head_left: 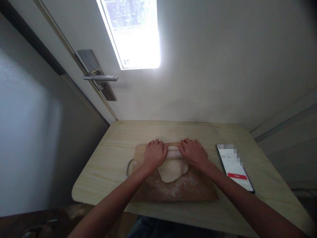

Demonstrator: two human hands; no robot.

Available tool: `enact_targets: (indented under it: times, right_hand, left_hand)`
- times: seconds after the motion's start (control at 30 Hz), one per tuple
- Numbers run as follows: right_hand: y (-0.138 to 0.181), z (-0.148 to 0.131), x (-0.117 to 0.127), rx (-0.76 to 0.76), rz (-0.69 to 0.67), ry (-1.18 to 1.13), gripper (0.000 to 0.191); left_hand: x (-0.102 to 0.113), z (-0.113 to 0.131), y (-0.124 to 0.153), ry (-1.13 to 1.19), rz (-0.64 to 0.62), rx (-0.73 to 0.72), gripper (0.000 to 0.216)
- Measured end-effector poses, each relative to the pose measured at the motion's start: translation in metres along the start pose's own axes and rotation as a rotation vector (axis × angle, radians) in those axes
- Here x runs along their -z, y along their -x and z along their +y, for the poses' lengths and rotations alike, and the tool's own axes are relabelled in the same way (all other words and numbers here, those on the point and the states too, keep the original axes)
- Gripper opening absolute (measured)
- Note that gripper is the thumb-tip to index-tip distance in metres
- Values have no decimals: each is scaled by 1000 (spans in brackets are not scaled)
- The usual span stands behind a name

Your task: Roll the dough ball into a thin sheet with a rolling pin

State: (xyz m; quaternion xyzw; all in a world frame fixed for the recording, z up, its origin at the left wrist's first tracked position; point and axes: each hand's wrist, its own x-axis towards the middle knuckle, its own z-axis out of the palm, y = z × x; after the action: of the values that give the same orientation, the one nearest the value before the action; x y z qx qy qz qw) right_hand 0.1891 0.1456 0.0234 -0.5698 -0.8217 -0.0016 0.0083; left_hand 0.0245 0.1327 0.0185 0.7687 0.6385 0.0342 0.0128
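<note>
Pale, light-grained wooden bench (106, 158) with rounded corners, set against a white wall; it carries everything listed below.

Brown rectangular wooden board (195, 190), dusted with white flour, lying at the middle of the bench near its front edge. A thin dark loop (128, 168) sticks out at its left end.

Black smartphone (235, 168), screen lit white with a red bar, flat on the bench just right of the board.

Flat, rounded sheet of pale dough (172, 172), on the far half of the board, between the two wrists.

Left hand (155, 154), palm down on the left end of the pin, fingers stretched forward over it, not wrapped around.

Right hand (194, 153), placed likewise on the right end, fingers extended and uncurled.

Pale wooden rolling pin (174, 153), lying crosswise on the dough's far edge; only its middle shows between the hands.

Silver lever door handle (100, 78), on a door up left, well apart from the bench.
</note>
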Motion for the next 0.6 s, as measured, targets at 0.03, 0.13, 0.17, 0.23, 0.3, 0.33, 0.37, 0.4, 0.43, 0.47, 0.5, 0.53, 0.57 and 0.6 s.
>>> enact_targets:
  times: [0.03, 0.13, 0.17, 0.23, 0.3, 0.33, 0.37, 0.4, 0.43, 0.47, 0.5, 0.53, 0.57, 0.6]
  right_hand:
    - [-1, 0, 1, -1, -6, 0, 40]
    - [-4, 1, 1, 1, -4, 2, 40]
    - [-5, 1, 0, -2, 1, 2, 40]
    - [-8, 1, -1, -16, 10, -3, 40]
    - [-12, 2, -2, -37, 15, -8, 41]
    - [-13, 2, -3, -44, 16, -8, 42]
    - [-15, 2, -3, -48, 16, -9, 43]
    - [-17, 2, -3, -50, 16, -10, 43]
    - [-18, 3, -3, -51, 14, -12, 43]
    - [-20, 3, -3, -51, 12, -14, 43]
    - [-21, 3, -3, -52, 10, -16, 43]
    - [-22, 4, -3, -52, 12, -18, 43]
    - [-23, 4, -3, -54, 14, -20, 43]
    - [-23, 4, -2, -57, 16, -20, 43]
  left_hand:
    - [0, 0, -1, -3, 4, -4, 43]
    - [-2, 0, -2, -10, 14, -18, 44]
    - [-2, 0, -3, -10, 13, -19, 45]
    - [-2, 0, -5, -7, 1, -13, 46]
    - [0, 1, -8, -2, -16, -3, 46]
    - [1, 1, -10, -2, -22, 1, 46]
    - [2, 1, -12, -3, -26, 6, 47]
    - [2, 1, -13, -5, -30, 10, 47]
    - [3, 1, -15, -8, -31, 13, 47]
    - [3, 1, -17, -11, -32, 14, 47]
    - [3, 1, -19, -13, -32, 14, 48]
    - [3, 0, -20, -14, -32, 13, 48]
    - [3, 0, -22, -14, -33, 12, 48]
    - [3, -1, -23, -13, -35, 11, 49]
